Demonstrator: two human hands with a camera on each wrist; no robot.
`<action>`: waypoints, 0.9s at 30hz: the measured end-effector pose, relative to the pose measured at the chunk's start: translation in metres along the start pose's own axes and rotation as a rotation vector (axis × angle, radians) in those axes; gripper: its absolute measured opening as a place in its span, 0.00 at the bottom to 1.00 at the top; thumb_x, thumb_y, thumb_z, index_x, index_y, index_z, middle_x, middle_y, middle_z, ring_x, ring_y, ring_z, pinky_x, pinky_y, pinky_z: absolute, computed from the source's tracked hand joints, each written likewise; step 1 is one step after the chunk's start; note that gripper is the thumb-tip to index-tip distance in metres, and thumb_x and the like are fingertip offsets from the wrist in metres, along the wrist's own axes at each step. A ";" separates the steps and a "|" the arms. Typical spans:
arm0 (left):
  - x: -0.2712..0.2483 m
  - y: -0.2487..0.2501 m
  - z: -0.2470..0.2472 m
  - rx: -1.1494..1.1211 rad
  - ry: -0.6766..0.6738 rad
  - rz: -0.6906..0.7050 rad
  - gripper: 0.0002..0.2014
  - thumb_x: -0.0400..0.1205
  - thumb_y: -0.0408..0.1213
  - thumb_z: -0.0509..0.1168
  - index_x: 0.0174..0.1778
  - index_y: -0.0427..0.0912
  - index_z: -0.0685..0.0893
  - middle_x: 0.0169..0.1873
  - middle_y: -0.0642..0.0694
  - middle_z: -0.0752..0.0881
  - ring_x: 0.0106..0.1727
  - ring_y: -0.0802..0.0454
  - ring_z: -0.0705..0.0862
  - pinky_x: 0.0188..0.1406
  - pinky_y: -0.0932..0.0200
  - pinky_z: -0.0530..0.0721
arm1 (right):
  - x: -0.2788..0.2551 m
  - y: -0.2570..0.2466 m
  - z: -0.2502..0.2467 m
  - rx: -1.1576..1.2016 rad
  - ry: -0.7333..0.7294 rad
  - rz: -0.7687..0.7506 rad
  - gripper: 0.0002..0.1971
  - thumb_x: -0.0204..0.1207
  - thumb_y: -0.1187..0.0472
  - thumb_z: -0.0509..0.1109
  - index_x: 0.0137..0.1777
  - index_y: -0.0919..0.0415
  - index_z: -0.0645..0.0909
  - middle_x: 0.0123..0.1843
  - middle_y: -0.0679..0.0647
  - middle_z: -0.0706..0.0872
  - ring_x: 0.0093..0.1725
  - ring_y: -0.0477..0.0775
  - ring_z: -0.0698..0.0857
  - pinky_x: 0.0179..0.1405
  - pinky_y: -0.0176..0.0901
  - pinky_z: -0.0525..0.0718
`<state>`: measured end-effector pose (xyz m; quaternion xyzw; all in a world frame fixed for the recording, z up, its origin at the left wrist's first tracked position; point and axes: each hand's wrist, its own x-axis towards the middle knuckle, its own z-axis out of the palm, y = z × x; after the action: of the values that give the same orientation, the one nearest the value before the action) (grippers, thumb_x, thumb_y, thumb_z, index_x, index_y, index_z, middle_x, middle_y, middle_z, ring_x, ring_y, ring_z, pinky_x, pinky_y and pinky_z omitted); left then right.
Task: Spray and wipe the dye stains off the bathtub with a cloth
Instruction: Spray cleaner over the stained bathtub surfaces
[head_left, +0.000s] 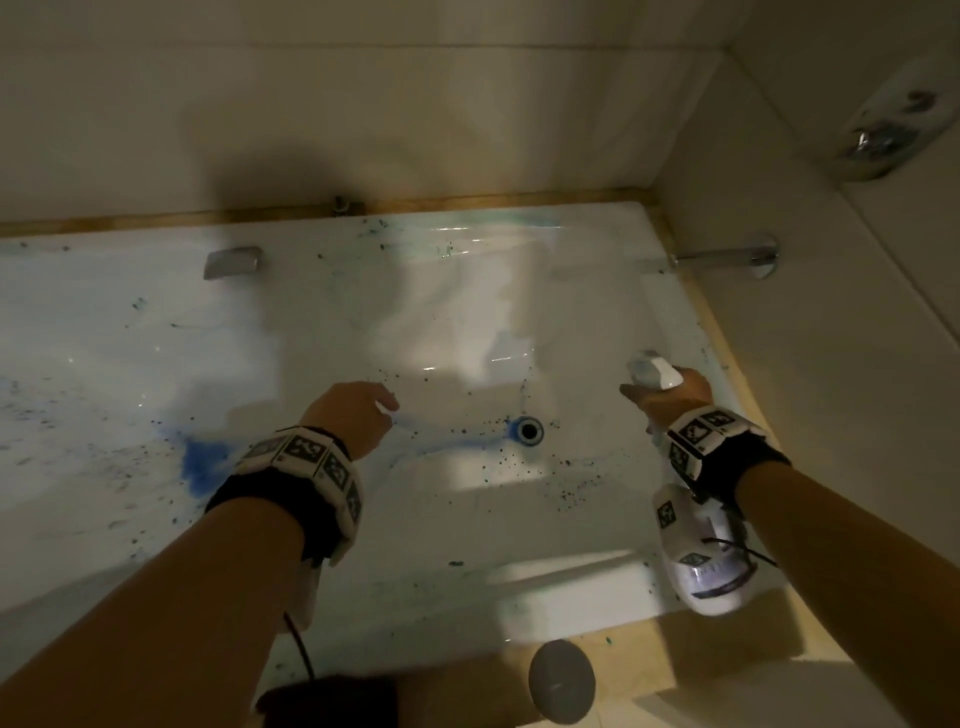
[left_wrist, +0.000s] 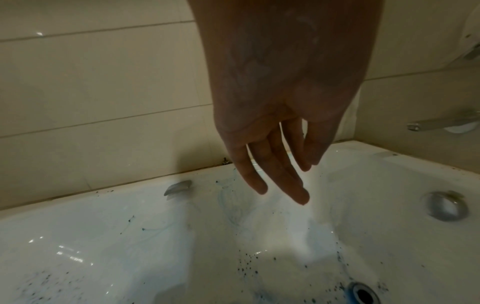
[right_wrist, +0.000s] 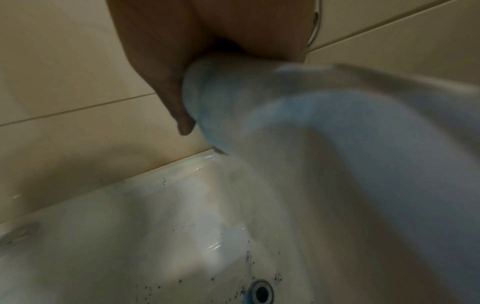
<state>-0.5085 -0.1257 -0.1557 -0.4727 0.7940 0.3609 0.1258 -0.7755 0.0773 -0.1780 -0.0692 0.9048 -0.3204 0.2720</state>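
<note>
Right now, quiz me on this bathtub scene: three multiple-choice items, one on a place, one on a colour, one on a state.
1. Where is the biggest dye stain?
A. left of the drain
B. on the wall tiles
C. on the tap

2. What colour is it?
A. red
B. blue
C. yellow

3. How is the left hand?
A. gripping a cloth
B. in a fist
C. open, holding nothing

Answers:
A, the patch lies on the tub floor left of the drain.
B, the head view shows bright blue.
C, the left wrist view shows straight fingers, nothing held.
</note>
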 end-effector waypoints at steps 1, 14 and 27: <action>-0.003 0.001 -0.002 -0.001 0.003 0.000 0.11 0.81 0.30 0.59 0.55 0.43 0.84 0.61 0.41 0.83 0.61 0.42 0.82 0.67 0.49 0.77 | -0.003 0.001 -0.003 -0.031 -0.032 -0.005 0.27 0.71 0.56 0.76 0.68 0.64 0.74 0.48 0.58 0.84 0.43 0.56 0.81 0.37 0.29 0.78; -0.021 0.010 -0.006 -0.004 0.015 0.033 0.12 0.80 0.30 0.59 0.53 0.44 0.84 0.60 0.40 0.82 0.59 0.42 0.83 0.65 0.48 0.78 | -0.035 0.029 -0.014 -0.044 -0.039 -0.016 0.13 0.74 0.55 0.72 0.56 0.60 0.82 0.42 0.62 0.85 0.42 0.66 0.85 0.44 0.54 0.85; -0.031 -0.005 0.015 0.018 -0.034 0.034 0.12 0.80 0.30 0.59 0.55 0.45 0.84 0.57 0.42 0.84 0.56 0.44 0.85 0.63 0.54 0.79 | -0.061 0.074 -0.025 -0.158 -0.062 0.041 0.12 0.72 0.56 0.74 0.50 0.62 0.79 0.43 0.65 0.86 0.40 0.65 0.84 0.42 0.51 0.84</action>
<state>-0.4896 -0.0965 -0.1515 -0.4518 0.8029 0.3637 0.1375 -0.7342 0.1671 -0.1806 -0.0816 0.9196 -0.2399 0.3002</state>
